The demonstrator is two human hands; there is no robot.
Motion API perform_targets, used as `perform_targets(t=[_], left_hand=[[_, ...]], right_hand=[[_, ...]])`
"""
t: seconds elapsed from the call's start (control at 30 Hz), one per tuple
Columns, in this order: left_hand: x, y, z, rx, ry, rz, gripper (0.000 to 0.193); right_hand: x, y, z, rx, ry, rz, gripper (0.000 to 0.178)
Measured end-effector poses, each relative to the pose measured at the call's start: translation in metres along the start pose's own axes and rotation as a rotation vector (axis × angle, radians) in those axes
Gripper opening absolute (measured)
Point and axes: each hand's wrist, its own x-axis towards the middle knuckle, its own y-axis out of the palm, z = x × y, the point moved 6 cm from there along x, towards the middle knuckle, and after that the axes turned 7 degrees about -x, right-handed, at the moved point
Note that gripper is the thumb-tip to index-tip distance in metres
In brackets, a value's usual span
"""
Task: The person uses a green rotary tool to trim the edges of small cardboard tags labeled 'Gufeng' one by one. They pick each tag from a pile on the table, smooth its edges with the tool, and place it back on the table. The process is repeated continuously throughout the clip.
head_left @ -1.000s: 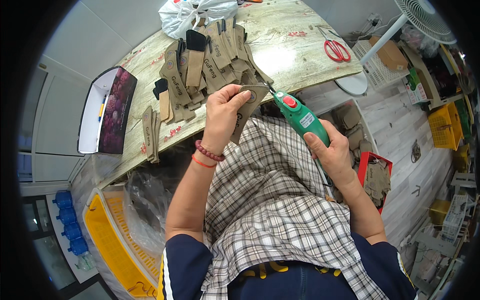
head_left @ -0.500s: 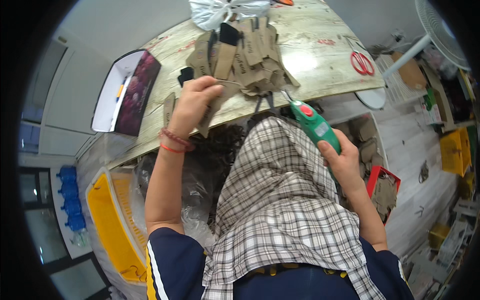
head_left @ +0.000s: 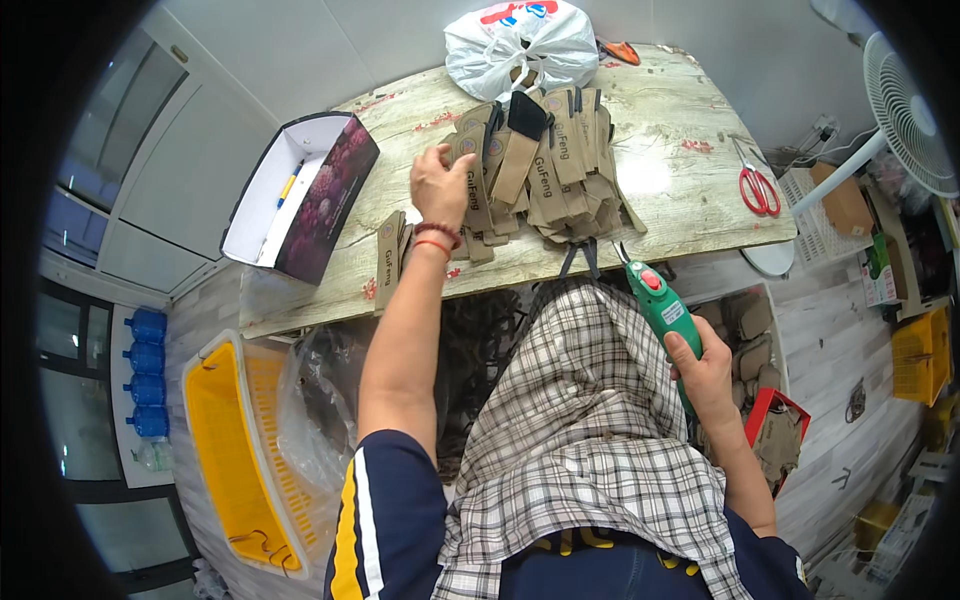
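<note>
Box (head_left: 333, 200) holds pen (head_left: 288, 190); right grip (head_left: 708, 372) clasps green tool (head_left: 662, 306), left grip (head_left: 440, 190) unclear.

Your left hand (head_left: 440, 195) hides part of the brown fabric straps (head_left: 550, 175), and you cannot tell whether its fingertips touch them. Your right hand (head_left: 708, 370) covers much of the handle of the green power tool (head_left: 660, 305), whose tip is too small to make out. The lower edge cuts off your navy shirt (head_left: 400, 500); the contents of the white plastic bag (head_left: 520, 55) are unclear, and the tabletop (head_left: 695, 200) covers part of the white fan's base (head_left: 770, 262)
</note>
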Motion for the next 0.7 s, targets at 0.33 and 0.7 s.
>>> perform_targets(t=[0.33,0.7], left_hand=[[-0.019,0.007,-0.017,0.019,0.118,-0.319,0.033],[-0.052,0.001,-0.064,-1.008,-0.213,-0.094,0.011]], right_hand=[[-0.004,0.004,-0.001,-0.017,-0.074,-0.01,0.037],[-0.004,-0.004,0.017,0.024,-0.047,-0.044,0.04]])
